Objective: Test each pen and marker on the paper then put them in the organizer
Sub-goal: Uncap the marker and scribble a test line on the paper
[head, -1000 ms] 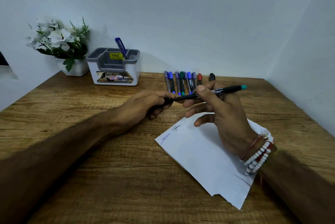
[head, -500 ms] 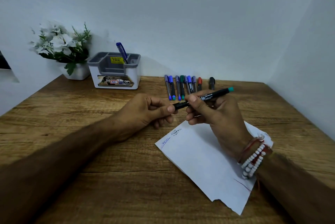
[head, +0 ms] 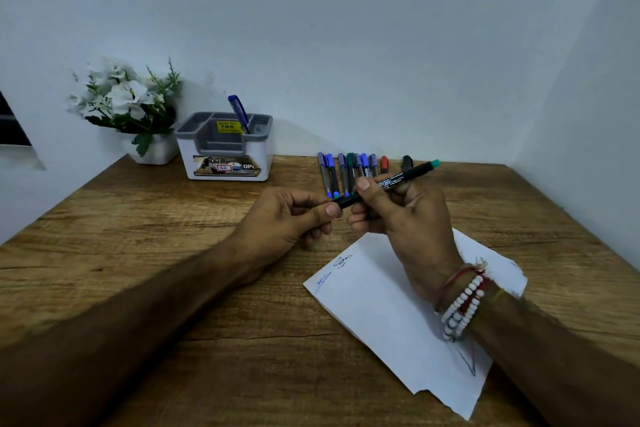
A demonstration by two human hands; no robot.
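Note:
A black marker (head: 398,178) with a teal end is held in the air above the table by both hands. My right hand (head: 405,219) grips its barrel, and my left hand (head: 294,219) pinches its near end, which looks like the cap. Below them lies a white sheet of paper (head: 391,316) with two small scribbles near its left corner. A row of several pens and markers (head: 349,170) lies at the back of the table. The grey and white organizer (head: 225,149) stands back left with one blue pen (head: 239,113) upright in it.
A white pot of white flowers (head: 128,104) sits left of the organizer against the wall. The wooden table (head: 138,253) meets walls at the back and on the right. Beaded bracelets ring my right wrist.
Both hands have drawn nearer with the marker, and its teal end has tilted up. My left hand's grip has shifted from the marker's barrel to its very end.

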